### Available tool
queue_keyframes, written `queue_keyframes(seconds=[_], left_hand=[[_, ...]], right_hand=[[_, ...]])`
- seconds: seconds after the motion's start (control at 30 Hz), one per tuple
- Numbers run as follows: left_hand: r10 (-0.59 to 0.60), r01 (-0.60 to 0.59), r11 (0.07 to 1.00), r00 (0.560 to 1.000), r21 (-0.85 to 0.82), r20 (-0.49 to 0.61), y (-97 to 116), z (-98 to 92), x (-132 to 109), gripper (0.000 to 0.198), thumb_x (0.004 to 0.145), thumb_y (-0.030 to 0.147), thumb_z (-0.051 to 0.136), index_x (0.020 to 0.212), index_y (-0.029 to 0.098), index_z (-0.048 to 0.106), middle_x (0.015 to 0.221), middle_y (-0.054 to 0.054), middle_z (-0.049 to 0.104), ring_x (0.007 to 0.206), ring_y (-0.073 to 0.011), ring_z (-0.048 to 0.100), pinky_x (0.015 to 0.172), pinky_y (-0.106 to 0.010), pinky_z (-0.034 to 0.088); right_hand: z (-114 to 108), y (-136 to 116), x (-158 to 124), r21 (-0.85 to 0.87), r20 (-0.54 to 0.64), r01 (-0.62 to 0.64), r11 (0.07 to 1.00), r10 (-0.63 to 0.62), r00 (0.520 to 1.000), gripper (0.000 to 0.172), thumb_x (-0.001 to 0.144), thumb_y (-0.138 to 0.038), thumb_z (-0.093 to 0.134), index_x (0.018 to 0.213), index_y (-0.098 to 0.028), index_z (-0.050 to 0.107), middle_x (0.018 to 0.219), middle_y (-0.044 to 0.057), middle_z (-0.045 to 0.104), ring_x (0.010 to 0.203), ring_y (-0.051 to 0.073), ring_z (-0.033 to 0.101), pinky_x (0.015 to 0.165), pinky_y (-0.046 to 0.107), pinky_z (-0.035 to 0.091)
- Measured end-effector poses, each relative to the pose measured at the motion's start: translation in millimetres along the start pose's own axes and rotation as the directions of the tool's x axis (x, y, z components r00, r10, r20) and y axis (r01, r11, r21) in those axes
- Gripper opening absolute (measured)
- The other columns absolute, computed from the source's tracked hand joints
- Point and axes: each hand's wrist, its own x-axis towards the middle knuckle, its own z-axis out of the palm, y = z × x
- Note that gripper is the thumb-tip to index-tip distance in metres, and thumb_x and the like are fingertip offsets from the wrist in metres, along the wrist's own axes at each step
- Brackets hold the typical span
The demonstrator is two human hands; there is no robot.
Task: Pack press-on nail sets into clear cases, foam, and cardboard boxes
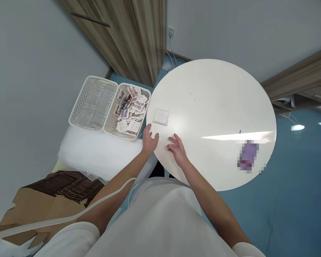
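Note:
My left hand [150,139] hovers by the left edge of the round white table [216,96], fingers apart and holding nothing. Across from it, my right hand [178,148] is over the tabletop with its fingers loosely spread and nothing in them. Just beyond both hands lies a small flat white rectangular piece [161,117]; neither hand appears to touch it, and its exact kind cannot be made out.
Left of the table, one white basket [147,117] holds many printed cards [134,125]; another basket [76,96] holds clear plastic pieces [96,103]. Below are a white wrapped roll [88,150] and a cardboard box [40,207]. A blurred purple item [248,153] lies at the table's right.

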Motion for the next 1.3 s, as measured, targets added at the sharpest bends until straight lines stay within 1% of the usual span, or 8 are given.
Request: queue_keyframes(seconds=[0.27, 0.53, 0.67, 0.87, 0.97, 1.07, 1.2, 1.3], left_hand=[[-0.063, 0.059, 0.993, 0.998, -0.102, -0.032, 12, -11.5, -65, 0.053, 0.076, 0.026, 0.051, 0.125, 0.020, 0.030, 0.113, -0.011, 0.051, 0.088, -0.0145, 0.057, 0.075, -0.031, 0.048], [-0.066, 0.064, 0.998, 0.994, 0.021, 0.086, 20, -44.0, -142, 0.046, 0.075, 0.034, 0.051, 0.119, 0.021, 0.042, 0.097, -0.007, 0.060, 0.077, -0.0142, 0.059, 0.069, -0.030, 0.048], [-0.076, 0.075, 0.995, 0.997, 0.061, 0.014, 16, -64.5, -162, 0.035, 0.075, 0.036, 0.051, 0.107, 0.022, 0.052, 0.093, -0.007, 0.063, 0.075, -0.0159, 0.060, 0.065, -0.031, 0.050], [0.020, 0.017, 0.980, 0.983, 0.199, -0.184, 8, -108.8, -188, 0.029, 0.077, 0.035, 0.047, 0.102, 0.023, 0.055, 0.092, -0.005, 0.064, 0.077, -0.0171, 0.060, 0.066, -0.031, 0.050], [0.105, 0.003, 0.937, 0.951, 0.350, -0.290, -2, -146.6, -206, 0.027, 0.077, 0.033, 0.047, 0.100, 0.023, 0.057, 0.093, -0.005, 0.063, 0.083, -0.0194, 0.060, 0.070, -0.033, 0.049], [0.119, 0.086, 0.876, 0.914, 0.474, -0.387, -21, -189.5, -230, 0.028, 0.076, 0.033, 0.047, 0.100, 0.022, 0.057, 0.095, -0.007, 0.063, 0.088, -0.0222, 0.058, 0.076, -0.036, 0.046], [-0.027, 0.297, 0.789, 0.892, 0.538, -0.452, -51, -243.7, -264, 0.036, 0.078, 0.044, 0.043, 0.103, 0.021, 0.056, 0.101, -0.010, 0.062, 0.096, -0.0269, 0.055, 0.077, -0.038, 0.043], [-0.214, 0.416, 0.743, 0.890, 0.524, -0.403, -73, -277.4, -286, 0.049, 0.082, 0.051, 0.030, 0.108, 0.017, 0.053, 0.107, -0.013, 0.059, 0.097, -0.0277, 0.054, 0.074, -0.036, 0.043]], right_hand=[[-29, -5, -39, 0.014, 0.183, -0.013, 1.000, 0.010, 0.983, 0.039, 0.069, -0.035, 0.058, 0.106, -0.024, 0.054, 0.097, 0.004, 0.059, 0.059, 0.008, 0.048, 0.065, 0.029, 0.044], [-24, 1, -67, -0.057, 0.308, -0.067, 0.996, 0.082, 0.948, 0.035, 0.067, -0.039, 0.059, 0.096, -0.021, 0.057, 0.090, 0.005, 0.062, 0.058, 0.009, 0.051, 0.060, 0.027, 0.043], [-13, 0, -68, -0.087, 0.381, -0.069, 0.994, 0.097, 0.920, 0.033, 0.066, -0.038, 0.061, 0.094, -0.022, 0.057, 0.088, 0.004, 0.063, 0.059, 0.009, 0.052, 0.060, 0.027, 0.043], [42, -1, -70, -0.176, 0.493, 0.005, 0.984, 0.084, 0.866, 0.037, 0.062, -0.040, 0.063, 0.093, -0.022, 0.057, 0.084, 0.003, 0.062, 0.057, 0.010, 0.052, 0.057, 0.027, 0.042], [81, 8, -79, -0.280, 0.584, 0.107, 0.954, 0.081, 0.807, 0.034, 0.065, -0.042, 0.059, 0.091, -0.019, 0.058, 0.057, -0.003, 0.055, 0.047, 0.009, 0.047, 0.054, 0.026, 0.040], [119, 23, -91, -0.412, 0.677, 0.271, 0.870, 0.093, 0.730, 0.031, 0.071, -0.044, 0.053, 0.087, -0.018, 0.059, 0.039, -0.009, 0.040, 0.038, 0.009, 0.041, 0.051, 0.026, 0.037], [165, 45, -102, -0.510, 0.760, 0.490, 0.707, 0.102, 0.642, 0.032, 0.071, -0.038, 0.054, 0.098, -0.020, 0.055, 0.067, -0.002, 0.061, 0.055, 0.012, 0.057, 0.059, 0.027, 0.041], [201, 59, -113, -0.555, 0.807, 0.668, 0.496, 0.126, 0.577, 0.031, 0.077, -0.033, 0.049, 0.106, -0.022, 0.052, 0.088, 0.003, 0.063, 0.074, 0.014, 0.060, 0.068, 0.028, 0.043]])
